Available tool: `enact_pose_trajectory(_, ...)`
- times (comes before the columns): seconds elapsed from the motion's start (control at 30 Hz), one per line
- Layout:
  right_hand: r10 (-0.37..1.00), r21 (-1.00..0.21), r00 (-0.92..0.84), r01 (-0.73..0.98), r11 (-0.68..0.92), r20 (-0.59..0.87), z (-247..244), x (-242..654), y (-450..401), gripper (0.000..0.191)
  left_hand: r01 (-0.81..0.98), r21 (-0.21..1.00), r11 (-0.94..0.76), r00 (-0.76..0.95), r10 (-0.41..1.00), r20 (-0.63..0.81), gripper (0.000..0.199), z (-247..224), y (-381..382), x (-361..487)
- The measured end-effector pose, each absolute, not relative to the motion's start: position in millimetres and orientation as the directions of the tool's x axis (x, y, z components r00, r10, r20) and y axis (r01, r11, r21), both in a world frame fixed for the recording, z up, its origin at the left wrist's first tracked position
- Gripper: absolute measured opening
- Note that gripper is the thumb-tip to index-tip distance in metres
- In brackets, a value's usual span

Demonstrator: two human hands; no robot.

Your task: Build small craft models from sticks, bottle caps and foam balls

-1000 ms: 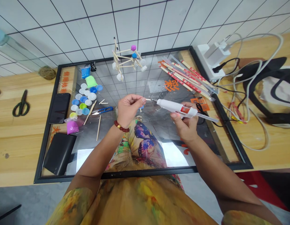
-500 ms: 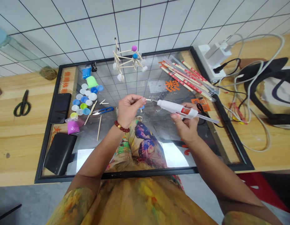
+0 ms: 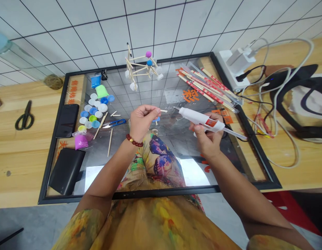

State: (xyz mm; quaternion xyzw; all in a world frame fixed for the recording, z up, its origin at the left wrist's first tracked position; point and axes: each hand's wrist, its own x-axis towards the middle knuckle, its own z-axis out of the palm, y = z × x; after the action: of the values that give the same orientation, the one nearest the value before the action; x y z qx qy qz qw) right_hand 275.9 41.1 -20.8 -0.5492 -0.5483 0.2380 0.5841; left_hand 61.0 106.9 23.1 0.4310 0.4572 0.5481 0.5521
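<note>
Between thumb and forefinger, my left hand (image 3: 144, 121) pinches a short wooden stick (image 3: 163, 111), whose free end points right. My right hand (image 3: 209, 137) is wrapped round a white glue gun (image 3: 200, 118) with a clear glue stick jutting from its back. The gun's metal nozzle faces the stick's tip, a small gap apart. Behind both hands stands a framework of wooden sticks (image 3: 140, 73) with white, blue and pink pieces at some joints. Left of my left hand lie blue thread snips (image 3: 114, 123) and a few loose sticks (image 3: 110, 142).
Several bottle caps (image 3: 93, 110), clay packets (image 3: 81, 141), a phone (image 3: 67, 120) and a black wallet-like item (image 3: 67, 171) lie at left. Wrapped chopsticks (image 3: 208, 85) are at back right. A power strip (image 3: 231, 71) with cables borders the glass. Black scissors (image 3: 25, 116) lie far left.
My right hand has drawn the glue gun slightly back to the right, so its nozzle is now apart from the stick's tip. My left hand has shifted slightly left.
</note>
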Motion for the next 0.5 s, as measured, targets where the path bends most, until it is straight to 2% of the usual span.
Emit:
enact_pose_trajectory(0.1, 0.87, -0.897, 0.251, 0.244, 0.368, 0.425, -16.5, 272.8, 42.5, 0.034, -0.23, 0.973, 0.023, -0.032, 0.999, -0.031, 0.02, 23.0, 107.5, 60.4)
enact_pose_trajectory(0.23, 0.855, -0.899, 0.298, 0.253, 0.359, 0.425, -12.1, 271.3, 45.0, 0.035, -0.222, 0.975, 0.015, -0.049, 0.998, -0.026, 0.021, 22.5, 108.1, 60.1)
enact_pose_trajectory(0.33, 0.833, -0.896, 0.368, 0.328, 0.3, 0.414, -13.7, 278.6, 50.6, 0.041, -0.21, 0.978, -0.002, -0.059, 0.998, -0.01, 0.022, 22.0, 108.9, 59.8)
enact_pose_trajectory(0.5, 0.8, -0.873, 0.479, 0.474, 0.11, 0.361, -23.3, 305.0, 67.1, 0.046, -0.198, 0.979, -0.046, -0.085, 0.996, 0.029, 0.02, 23.0, 111.1, 58.4)
